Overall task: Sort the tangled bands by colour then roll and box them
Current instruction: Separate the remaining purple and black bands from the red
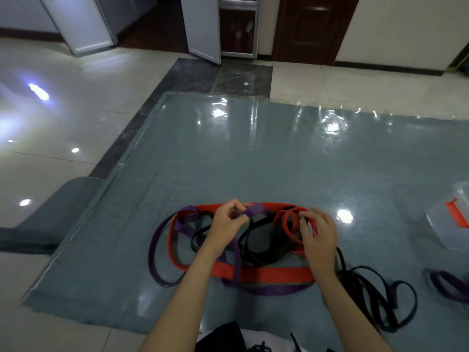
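Observation:
A tangle of red, purple and black bands lies on the grey-blue mat [228, 153] in front of me. A wide red band [264, 274] loops around the pile. My left hand [225, 224] pinches a purple band [253, 210] and lifts it at the pile's far side. At the pile's right side, my right hand [318, 236] grips a thin red band [286, 222]. Black bands [261, 240] sit in the middle of the tangle, partly hidden by my hands.
Loose black bands [380, 295] trail to the right of the pile. Another purple band [449, 285] lies at the right edge. A clear plastic box with a red latch [454, 217] stands at the far right. Shiny tiled floor surrounds the mat.

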`<state>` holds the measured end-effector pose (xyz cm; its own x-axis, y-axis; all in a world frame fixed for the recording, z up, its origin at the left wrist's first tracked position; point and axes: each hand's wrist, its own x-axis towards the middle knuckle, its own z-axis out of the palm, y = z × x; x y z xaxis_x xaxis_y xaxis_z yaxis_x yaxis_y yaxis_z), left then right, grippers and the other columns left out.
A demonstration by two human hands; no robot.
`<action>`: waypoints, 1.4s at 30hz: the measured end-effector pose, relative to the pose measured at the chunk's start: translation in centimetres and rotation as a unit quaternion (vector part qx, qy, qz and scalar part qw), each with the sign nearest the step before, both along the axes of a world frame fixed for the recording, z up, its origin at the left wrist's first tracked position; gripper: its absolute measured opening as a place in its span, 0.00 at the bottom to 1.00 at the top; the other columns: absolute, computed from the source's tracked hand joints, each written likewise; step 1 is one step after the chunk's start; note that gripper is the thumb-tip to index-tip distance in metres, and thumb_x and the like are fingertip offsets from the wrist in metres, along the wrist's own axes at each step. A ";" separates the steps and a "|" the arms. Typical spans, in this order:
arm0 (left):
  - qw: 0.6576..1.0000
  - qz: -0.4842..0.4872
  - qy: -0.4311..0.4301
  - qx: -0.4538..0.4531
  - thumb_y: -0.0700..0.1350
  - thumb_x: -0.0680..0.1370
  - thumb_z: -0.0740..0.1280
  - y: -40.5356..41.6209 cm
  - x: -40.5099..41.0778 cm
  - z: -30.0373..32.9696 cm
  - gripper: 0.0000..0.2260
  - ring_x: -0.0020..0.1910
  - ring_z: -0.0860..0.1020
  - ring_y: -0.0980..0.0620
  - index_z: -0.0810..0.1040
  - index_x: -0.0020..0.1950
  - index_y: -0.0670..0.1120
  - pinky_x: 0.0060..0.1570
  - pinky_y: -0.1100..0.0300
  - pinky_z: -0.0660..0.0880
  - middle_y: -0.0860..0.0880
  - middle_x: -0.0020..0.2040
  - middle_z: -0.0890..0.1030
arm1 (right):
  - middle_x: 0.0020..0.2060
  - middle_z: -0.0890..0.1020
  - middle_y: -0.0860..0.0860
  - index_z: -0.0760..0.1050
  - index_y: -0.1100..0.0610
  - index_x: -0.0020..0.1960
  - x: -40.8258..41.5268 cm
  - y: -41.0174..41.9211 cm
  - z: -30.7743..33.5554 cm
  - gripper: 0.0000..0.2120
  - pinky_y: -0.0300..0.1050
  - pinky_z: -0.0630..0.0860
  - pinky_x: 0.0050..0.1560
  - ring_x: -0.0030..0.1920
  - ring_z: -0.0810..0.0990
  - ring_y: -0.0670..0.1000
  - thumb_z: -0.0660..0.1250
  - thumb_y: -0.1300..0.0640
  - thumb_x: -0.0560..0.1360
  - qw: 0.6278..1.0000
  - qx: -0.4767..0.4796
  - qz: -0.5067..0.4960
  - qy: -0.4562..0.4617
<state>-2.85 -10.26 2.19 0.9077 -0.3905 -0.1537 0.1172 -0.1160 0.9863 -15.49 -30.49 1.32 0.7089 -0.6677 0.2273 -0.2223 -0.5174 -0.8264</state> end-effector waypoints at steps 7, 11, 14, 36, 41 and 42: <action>0.993 -0.112 0.010 -0.028 0.29 0.77 0.71 2.2 -4.2 1.7 0.10 0.42 0.78 0.48 0.77 0.50 0.42 0.48 0.57 0.76 0.44 0.44 0.80 | 0.47 0.89 0.53 0.75 0.38 0.68 0.4 3.8 0.7 0.12 0.47 0.85 0.39 0.43 0.89 0.54 0.61 0.46 0.85 0.899 0.403 0.147 0.087; 0.955 -0.273 0.107 0.050 0.44 0.81 0.75 4.6 -6.0 1.7 0.05 0.53 0.81 0.53 0.84 0.56 0.48 0.56 0.52 0.79 0.49 0.52 0.83 | 0.60 0.87 0.54 0.79 0.49 0.67 -0.1 5.6 -1.1 0.13 0.57 0.81 0.61 0.60 0.86 0.56 0.67 0.53 0.83 0.872 0.439 0.195 0.096; 0.945 -0.239 0.177 0.140 0.49 0.81 0.73 6.9 -7.1 -0.2 0.12 0.56 0.81 0.58 0.84 0.64 0.49 0.53 0.66 0.76 0.53 0.56 0.85 | 0.57 0.87 0.58 0.81 0.57 0.56 -0.4 6.0 -1.8 0.07 0.53 0.84 0.46 0.48 0.88 0.56 0.68 0.65 0.82 0.881 0.427 0.182 0.088; 0.906 0.223 0.345 -0.106 0.40 0.82 0.68 10.6 -9.7 -7.2 0.32 0.64 0.81 0.45 0.62 0.76 0.69 0.64 0.46 0.76 0.44 0.65 0.83 | 0.45 0.83 0.44 0.81 0.47 0.50 -6.4 5.2 -5.3 0.13 0.42 0.81 0.53 0.47 0.83 0.42 0.74 0.65 0.77 0.963 0.028 0.191 0.190; 0.918 0.176 0.305 -0.181 0.39 0.86 0.60 10.0 -9.7 -6.7 0.27 0.70 0.79 0.47 0.62 0.77 0.67 0.74 0.40 0.70 0.48 0.70 0.82 | 0.50 0.85 0.45 0.81 0.48 0.58 -6.6 7.6 -6.9 0.12 0.47 0.81 0.57 0.50 0.84 0.45 0.78 0.54 0.76 0.882 0.030 0.346 0.319; 0.923 0.163 0.294 -0.185 0.39 0.87 0.59 9.9 -9.5 -6.6 0.24 0.70 0.78 0.48 0.65 0.77 0.64 0.75 0.41 0.70 0.49 0.70 0.82 | 0.54 0.83 0.45 0.81 0.49 0.62 -6.7 8.1 -7.3 0.17 0.49 0.80 0.59 0.54 0.83 0.47 0.78 0.49 0.75 0.859 0.000 0.370 0.355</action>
<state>-12.36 -0.39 -4.39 0.7885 -0.2352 -0.5683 0.6141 0.3525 0.7061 -22.20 -22.40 -6.02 0.8990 0.0243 -0.4373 -0.2810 -0.7340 -0.6183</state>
